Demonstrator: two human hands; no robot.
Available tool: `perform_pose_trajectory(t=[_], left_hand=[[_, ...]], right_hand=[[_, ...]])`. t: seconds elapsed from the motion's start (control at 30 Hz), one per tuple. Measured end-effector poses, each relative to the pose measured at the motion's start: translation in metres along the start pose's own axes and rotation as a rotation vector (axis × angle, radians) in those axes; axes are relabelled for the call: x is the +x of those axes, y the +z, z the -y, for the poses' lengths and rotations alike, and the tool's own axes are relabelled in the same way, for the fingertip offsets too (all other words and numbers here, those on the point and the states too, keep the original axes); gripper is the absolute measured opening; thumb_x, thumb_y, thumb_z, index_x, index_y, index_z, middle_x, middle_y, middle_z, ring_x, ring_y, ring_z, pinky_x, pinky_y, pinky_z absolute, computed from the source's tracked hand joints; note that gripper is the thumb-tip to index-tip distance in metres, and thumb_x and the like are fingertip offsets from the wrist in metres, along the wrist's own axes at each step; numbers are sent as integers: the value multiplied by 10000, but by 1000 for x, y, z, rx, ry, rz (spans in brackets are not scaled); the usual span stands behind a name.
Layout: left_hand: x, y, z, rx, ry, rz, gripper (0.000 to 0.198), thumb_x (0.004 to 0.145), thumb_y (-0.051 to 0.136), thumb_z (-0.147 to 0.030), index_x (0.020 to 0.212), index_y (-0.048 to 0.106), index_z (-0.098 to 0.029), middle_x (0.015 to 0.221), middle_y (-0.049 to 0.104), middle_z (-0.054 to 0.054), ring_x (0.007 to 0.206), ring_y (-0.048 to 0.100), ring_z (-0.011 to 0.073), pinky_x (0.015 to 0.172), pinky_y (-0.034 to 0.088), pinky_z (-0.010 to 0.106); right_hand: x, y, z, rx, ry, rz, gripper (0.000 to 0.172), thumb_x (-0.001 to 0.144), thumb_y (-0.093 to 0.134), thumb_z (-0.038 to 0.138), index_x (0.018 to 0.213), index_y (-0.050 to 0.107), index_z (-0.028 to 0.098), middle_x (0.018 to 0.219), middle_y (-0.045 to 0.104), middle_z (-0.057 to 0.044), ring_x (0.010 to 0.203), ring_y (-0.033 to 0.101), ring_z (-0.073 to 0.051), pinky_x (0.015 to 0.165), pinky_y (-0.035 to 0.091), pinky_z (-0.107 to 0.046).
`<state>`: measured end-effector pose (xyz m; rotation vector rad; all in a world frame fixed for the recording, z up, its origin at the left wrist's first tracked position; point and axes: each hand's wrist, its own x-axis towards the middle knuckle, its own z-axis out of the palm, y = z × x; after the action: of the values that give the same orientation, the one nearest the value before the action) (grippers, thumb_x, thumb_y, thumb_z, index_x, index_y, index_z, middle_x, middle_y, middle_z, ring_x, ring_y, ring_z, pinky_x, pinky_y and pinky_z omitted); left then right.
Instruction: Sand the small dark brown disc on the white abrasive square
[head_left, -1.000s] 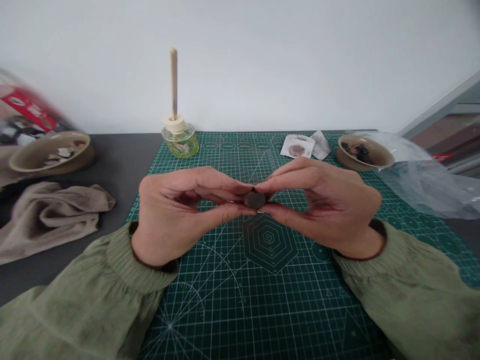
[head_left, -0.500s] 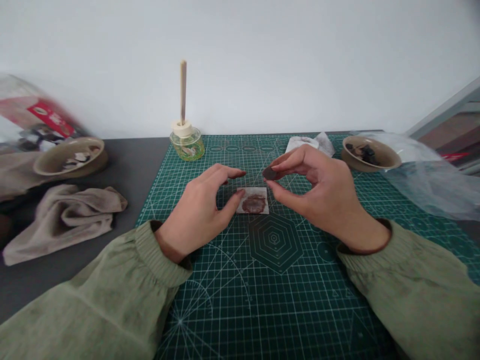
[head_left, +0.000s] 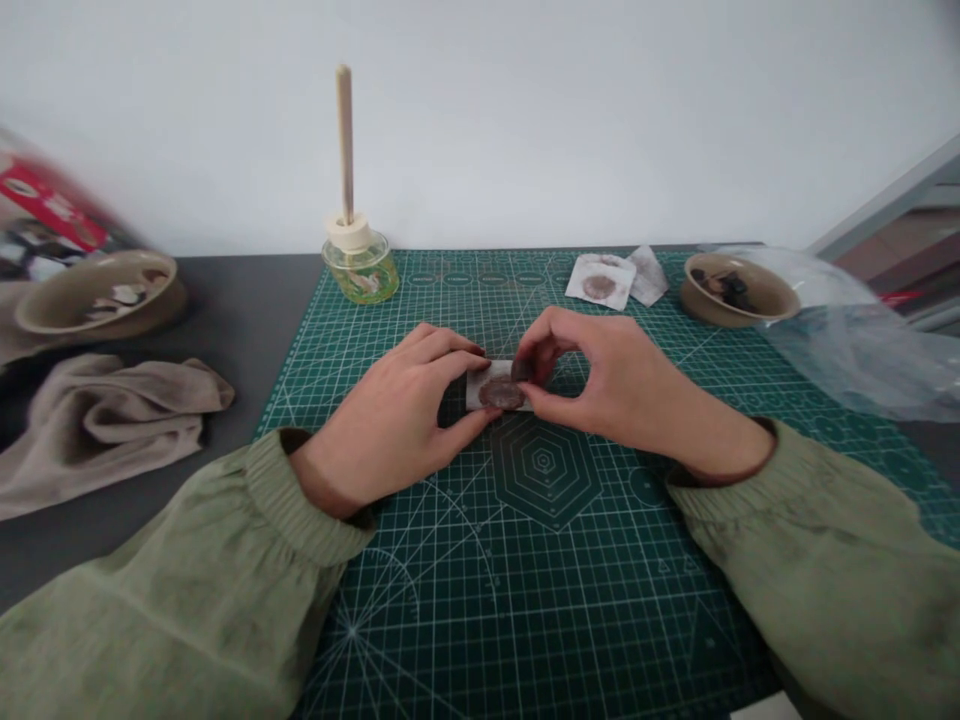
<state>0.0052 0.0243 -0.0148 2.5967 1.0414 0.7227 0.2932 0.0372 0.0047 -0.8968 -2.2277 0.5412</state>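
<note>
Pinching a small dark piece [head_left: 521, 371] between thumb and forefinger, the right hand [head_left: 604, 392] holds it at the upper edge of a white paper square [head_left: 475, 390] (touching the paper or just above it, the view cannot settle which). The square lies flat on a green cutting mat [head_left: 540, 590] and carries a round, reddish-brown patch [head_left: 501, 394]. The left hand [head_left: 394, 415] comes in palm down, its fingers [head_left: 450, 345] closed around the square's left end, with the thumb below and the fingertips above. Both wrists rest low, with green sleeves [head_left: 172, 560] gathered behind them. The hands hide part of the square, and most of the dark piece is tucked behind the right fingers [head_left: 544, 335], so its shape is hard to make out. Beyond the hands lie a second paper square with a brown circle [head_left: 598, 285] and a crumpled tissue [head_left: 648, 275].
</note>
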Motion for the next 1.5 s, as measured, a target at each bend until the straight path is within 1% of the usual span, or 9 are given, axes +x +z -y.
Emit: perform_pose_trajectory(t=[0.23,0.4,0.57,0.77,0.87,0.97,1.03,1.2,1.5], left_hand=[[0,1,-1,0,-15,14,291,1192,809,-374,1418,893,-211,1449,889,154,1397,803,413,1241,687,604],[1,1,0,24,-5,23,344,1223,742,-423,1442,892,-205,1415,872,154,1369,804,416,1225,678,597],[1,0,-1,43,-27,50,366,1240,686,-454,1438,900,-233,1412,845,155,1373,793,416,1224,668,599],[-2,-2,-2,39,-30,40,358,1240,690,-503,1372,953,-300,1451,859,147,1390,815,436,1262,683,624],[-2,-1,0,-17,-17,46,368,1255,687,-496,1427,957,-315,1602,871,121,1502,823,453,1351,665,655],[-3,1,4,-61,9,47,365,1260,701,-481,1491,946,-341,1615,895,87,1611,790,461,1433,619,685],[-2,2,5,-40,20,42,371,1256,697,-484,1488,948,-341,1555,915,86,1571,814,459,1404,646,670],[-1,2,-1,32,-33,35,446,1260,635,-511,1445,959,-266,1457,912,145,1290,880,438,1228,724,643],[-2,-3,-3,41,-21,50,427,1271,648,-509,1472,947,-279,1496,914,116,1397,862,449,1304,688,632]], right_hand=[[-1,1,-8,-119,-97,137,126,1028,832,181,1134,898,194,1010,842,-55,810,734,-210,763,546,-354],[0,2,-12,-106,-84,142,91,1081,876,263,1142,902,201,1032,848,-53,814,707,-207,761,512,-363],[0,3,-13,-114,-51,145,38,1076,899,248,1107,892,226,1043,856,-42,855,728,-214,786,505,-369],[1,3,-12,-120,-40,151,29,1072,903,268,1069,882,249,1051,856,-40,884,753,-231,838,556,-399],[2,4,-12,-122,-28,158,17,1084,890,264,1069,882,265,1067,863,-43,935,791,-249,882,591,-420],[2,4,-12,-116,-13,162,35,1093,888,283,1061,875,276,1075,872,-44,946,807,-255,895,613,-435],[2,4,-11,-113,-4,154,48,1080,895,277,1043,864,281,1069,870,-46,956,819,-261,909,624,-445],[3,4,-13,-139,-15,127,109,1038,944,266,1032,839,294,1061,872,-68,984,840,-308,929,643,-495],[2,4,-13,-171,-13,144,83,1053,926,265,1044,858,312,1090,906,-51,979,841,-280,939,693,-477]])
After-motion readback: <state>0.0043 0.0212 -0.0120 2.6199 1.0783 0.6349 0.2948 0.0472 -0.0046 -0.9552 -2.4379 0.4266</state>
